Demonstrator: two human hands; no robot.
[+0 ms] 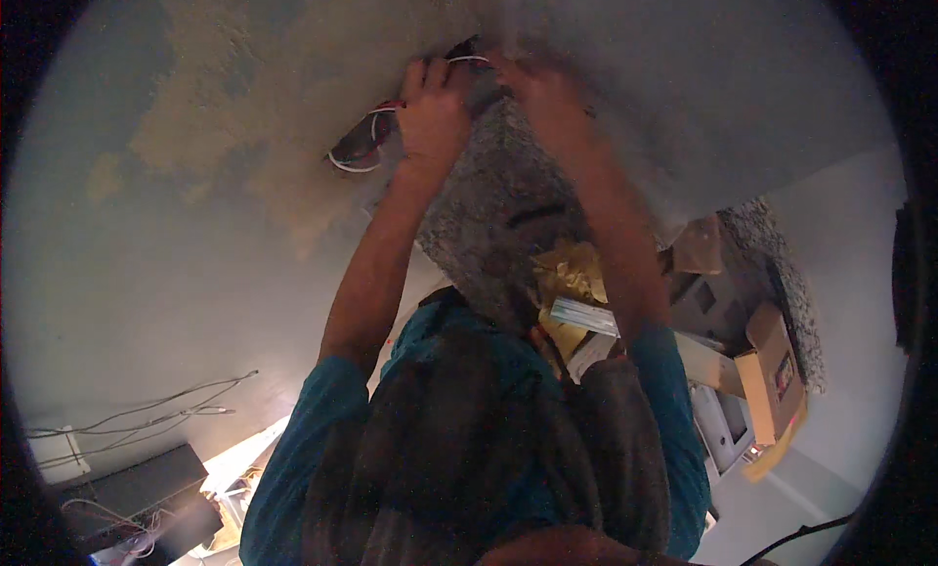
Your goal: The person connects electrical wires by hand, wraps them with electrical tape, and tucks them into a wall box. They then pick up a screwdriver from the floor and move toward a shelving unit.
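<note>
Both my hands are up against the wall, over a dark, rough-edged opening [354, 142] with wires coming out of it. My left hand [433, 111] has its fingers curled over the wires, and red and white wires show beside its thumb. A white wire [354, 168] loops out at the opening's lower left end. Another stretch of white wire [469, 58] bridges the gap between my hands. The fingers of my right hand [535, 85] are pinched together at its end; blur and dim light hide their tips.
Below my hands lies a speckled stone slab [489, 195]. To the right are a yellow plastic bag [576, 270], a pale flat packet [583, 317] and an open cardboard box [769, 370]. Loose cables [147, 414] hang at lower left above a black box [137, 490].
</note>
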